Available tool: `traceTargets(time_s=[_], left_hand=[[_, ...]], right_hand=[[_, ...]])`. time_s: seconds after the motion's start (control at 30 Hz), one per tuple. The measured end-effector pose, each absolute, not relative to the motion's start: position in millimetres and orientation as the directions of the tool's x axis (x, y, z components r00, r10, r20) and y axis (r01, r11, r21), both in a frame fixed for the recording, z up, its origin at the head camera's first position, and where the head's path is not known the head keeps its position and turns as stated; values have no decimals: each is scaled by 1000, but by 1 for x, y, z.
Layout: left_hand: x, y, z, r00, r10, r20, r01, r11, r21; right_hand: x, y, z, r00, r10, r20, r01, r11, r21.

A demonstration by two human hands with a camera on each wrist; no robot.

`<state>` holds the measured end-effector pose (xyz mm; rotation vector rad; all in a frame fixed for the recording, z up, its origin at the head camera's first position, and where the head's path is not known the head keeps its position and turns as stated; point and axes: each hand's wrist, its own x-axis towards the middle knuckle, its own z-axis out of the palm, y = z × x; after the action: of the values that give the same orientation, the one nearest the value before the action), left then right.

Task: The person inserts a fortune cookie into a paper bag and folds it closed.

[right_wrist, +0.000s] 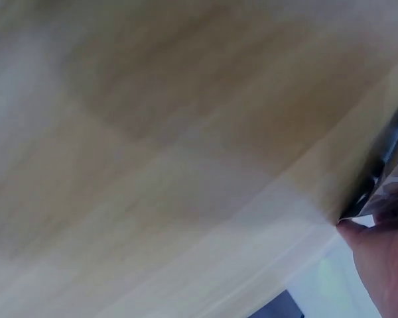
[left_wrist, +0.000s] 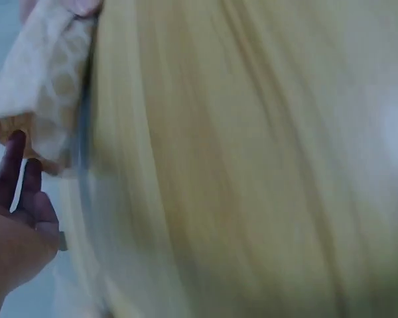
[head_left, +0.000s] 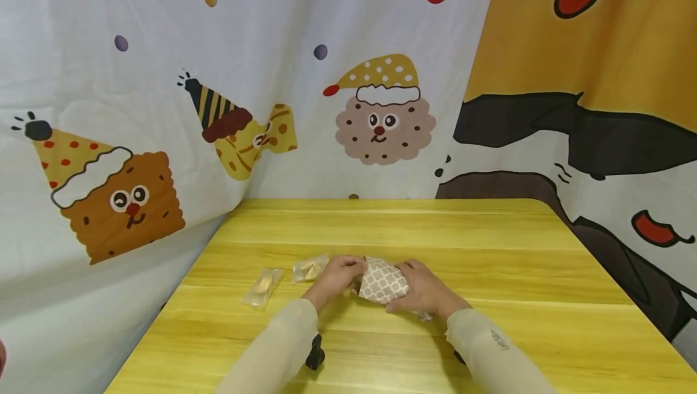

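Note:
A beige pouch (head_left: 383,280) with a white lattice pattern lies between both hands over the table. My right hand (head_left: 425,288) grips its right end, thumb along the near side and fingers over the far side. At the pouch's left edge my left hand (head_left: 342,270) pinches the far corner; in the left wrist view its other fingers (left_wrist: 13,162) spread loosely beside the mouth, where something orange-brown (left_wrist: 16,126) shows. A bit of clear plastic (head_left: 425,316) sticks out below the right hand. The right wrist view catches the thumb against the pouch's edge (right_wrist: 391,182).
Two small clear packets with golden contents lie left of the hands: one packet (head_left: 263,288) farther left, another packet (head_left: 310,269) close to the left hand. The wood-grain table (head_left: 392,224) ends at a printed cloth backdrop (head_left: 294,31).

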<state>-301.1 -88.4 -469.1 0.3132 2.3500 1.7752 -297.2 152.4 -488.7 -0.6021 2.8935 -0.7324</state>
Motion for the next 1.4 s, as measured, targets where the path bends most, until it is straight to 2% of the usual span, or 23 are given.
traceTargets(time_s=[0.07,0.13,0.2,0.33,0.5,0.67,0.83,1.0,1.1,1.23,1.4], left_hand=[[-301,-91,-469,-945,326,-13,105,341,934],[-301,-93,-469,-912,410,5,213,463,860],[-301,-96,-469,-868,496,34,364,587,723],[-299,-103,-469,-783,620,53,562,669,486],[-291,-111,-467,-747,665,8,622,694,362],[-289,-112,-468,-749,662,-22,635,728,257],[-284,-119,-471,-715,699,28,694,704,150],[-279,-127,-469,-672,733,101,740,662,121],[-277,-130,-467,-667,735,120,744,652,147],[-276,-137,-465,-699,706,113,709,665,235],[-278,-159,-456,-768,626,135,629,699,340]], right_hand=[[-298,155,-487,-917,-399,0,-346,795,-499],[-299,157,-486,-919,-394,0,-337,788,-516],[-299,158,-486,-918,-397,-1,-341,791,-508],[-299,158,-487,-911,-413,0,-362,796,-485],[-300,157,-489,-911,-413,2,-368,809,-458],[-300,157,-489,-910,-414,9,-372,808,-457],[-298,155,-490,-911,-413,-7,-363,808,-464],[-299,153,-491,-913,-408,-9,-359,814,-456],[-299,153,-491,-912,-410,-6,-363,814,-453],[-298,154,-492,-911,-413,-16,-361,812,-459],[-298,157,-492,-908,-418,-16,-361,802,-477]])
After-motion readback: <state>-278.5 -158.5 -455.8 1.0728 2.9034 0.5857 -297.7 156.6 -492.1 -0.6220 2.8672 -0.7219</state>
